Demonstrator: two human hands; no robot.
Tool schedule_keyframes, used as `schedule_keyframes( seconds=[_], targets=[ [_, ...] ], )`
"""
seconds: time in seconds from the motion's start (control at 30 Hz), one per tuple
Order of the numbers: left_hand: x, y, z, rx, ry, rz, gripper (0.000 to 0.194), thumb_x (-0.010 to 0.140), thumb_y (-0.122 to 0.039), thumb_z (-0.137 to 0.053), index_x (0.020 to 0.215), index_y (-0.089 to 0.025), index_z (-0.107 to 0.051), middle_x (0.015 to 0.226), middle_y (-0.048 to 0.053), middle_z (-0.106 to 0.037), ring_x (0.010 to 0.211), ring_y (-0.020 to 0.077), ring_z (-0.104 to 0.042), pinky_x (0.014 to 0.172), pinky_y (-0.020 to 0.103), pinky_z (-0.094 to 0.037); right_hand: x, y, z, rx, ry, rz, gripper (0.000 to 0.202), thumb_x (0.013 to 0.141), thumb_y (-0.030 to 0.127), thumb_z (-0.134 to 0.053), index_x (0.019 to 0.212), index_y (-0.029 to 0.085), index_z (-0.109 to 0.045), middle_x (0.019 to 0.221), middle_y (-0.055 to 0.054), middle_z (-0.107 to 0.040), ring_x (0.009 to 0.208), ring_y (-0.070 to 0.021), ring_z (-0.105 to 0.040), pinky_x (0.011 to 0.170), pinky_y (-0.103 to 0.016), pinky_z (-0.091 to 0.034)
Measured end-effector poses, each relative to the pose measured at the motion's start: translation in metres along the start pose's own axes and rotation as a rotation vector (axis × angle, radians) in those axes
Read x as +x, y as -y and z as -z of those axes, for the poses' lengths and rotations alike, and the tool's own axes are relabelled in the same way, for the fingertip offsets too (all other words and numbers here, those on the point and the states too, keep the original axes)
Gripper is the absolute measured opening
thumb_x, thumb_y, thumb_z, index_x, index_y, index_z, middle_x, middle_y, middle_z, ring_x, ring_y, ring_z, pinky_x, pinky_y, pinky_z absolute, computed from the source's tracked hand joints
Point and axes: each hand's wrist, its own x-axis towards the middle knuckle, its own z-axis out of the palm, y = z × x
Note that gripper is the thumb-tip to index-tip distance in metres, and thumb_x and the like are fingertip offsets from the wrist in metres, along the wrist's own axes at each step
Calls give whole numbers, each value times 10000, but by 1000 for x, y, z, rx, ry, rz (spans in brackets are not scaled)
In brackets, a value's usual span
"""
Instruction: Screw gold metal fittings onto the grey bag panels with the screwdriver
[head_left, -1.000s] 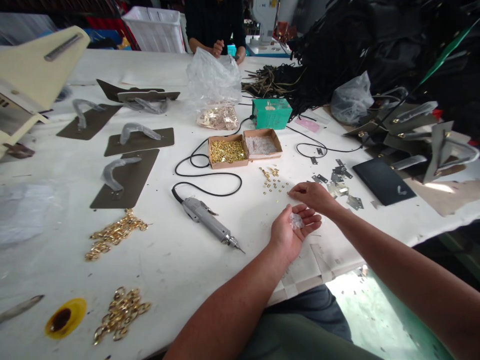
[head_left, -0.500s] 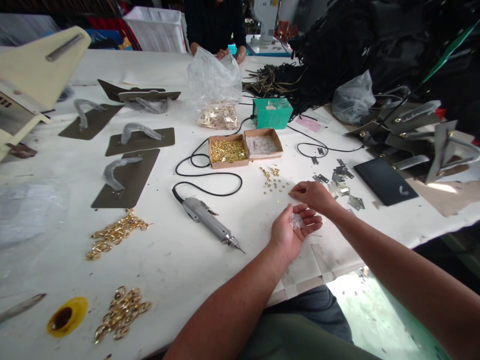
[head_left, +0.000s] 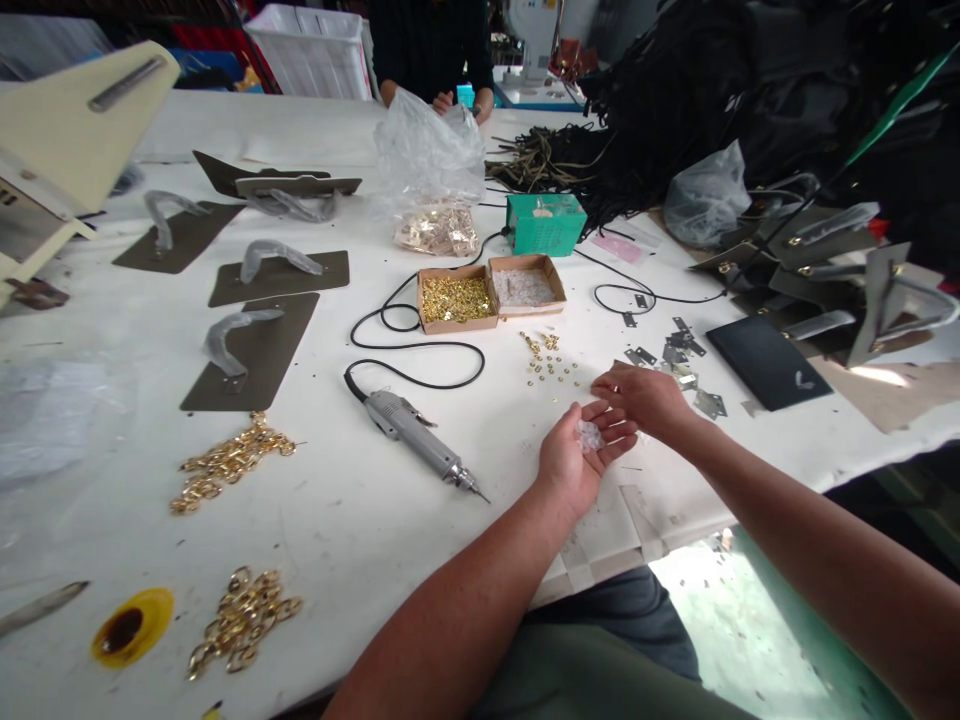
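Observation:
My left hand (head_left: pixel 574 458) is turned palm up and cupped, with small clear plastic pieces (head_left: pixel 589 436) lying in it. Just above its fingertips is my right hand (head_left: pixel 637 393), its thumb and fingers pinched together; whatever may be between them is too small to see. Tiny gold washers or rings (head_left: pixel 553 378) are scattered on the table left of my right hand, with small gold screws (head_left: pixel 531 345) behind them. Further back stand a carton of gold parts (head_left: pixel 459 303) and a carton of clear pieces (head_left: pixel 526 287). A grey electric screwdriver (head_left: pixel 420 440) lies left of my hands.
Thin metal plates (head_left: pixel 681 350) and a black panel (head_left: pixel 769 362) lie to the right. The screwdriver's cord (head_left: pixel 442 346) loops toward a green box (head_left: pixel 545 224). Olive panels with wrapped handles (head_left: pixel 259 350) and gold chain links (head_left: pixel 244 620) are left. A person (head_left: pixel 431 50) is across the table.
My right hand has drawn back slightly to the right, away from the scattered gold rings. The left hand stays nearly in place with the clear pieces.

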Motion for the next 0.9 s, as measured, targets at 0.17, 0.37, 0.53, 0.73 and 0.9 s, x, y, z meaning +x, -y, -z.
schedule_keyframes(
  seconds=[0.17,0.37,0.53,0.73,0.9],
  targets=[
    [2,0,3,-25,-30,-23,345,1025,-337,-484,1029,-75,-707,1020,165,-748,908,261,-758,824,353,-603,-10,-3,14,206,-176,-5,265,945,409,-575,957,264,-796,985,-31,-775,842,-204,-690,748,-318,-478],
    [3,0,0,-68,-37,-62,351,1044,-308,-474,922,-84,-717,910,127,-754,774,196,-727,758,327,-614,-34,14,25,325,-100,356,197,939,405,-674,1001,281,-814,964,-37,-760,750,-164,-672,684,-291,-498],
    [1,0,-4,-131,-123,-90,351,1047,-277,-488,815,-103,-687,844,100,-735,693,159,-689,681,296,-606,-42,23,11,196,-127,466,148,964,339,-678,978,288,-817,884,-24,-739,804,-168,-674,691,-270,-471],
    [2,1,-3,-150,-170,-93,295,1033,-240,-522,812,-116,-673,818,67,-710,666,139,-656,660,284,-592,-43,27,8,69,-149,526,199,994,262,-617,940,255,-809,892,-36,-750,845,-187,-676,754,-291,-458],
    [1,1,-3,-120,-114,-89,317,1027,-213,-505,788,-100,-679,800,79,-710,640,131,-640,665,278,-586,-43,28,16,79,-44,428,170,983,295,-628,967,254,-791,889,-30,-736,834,-188,-666,740,-297,-445]
  ],
)
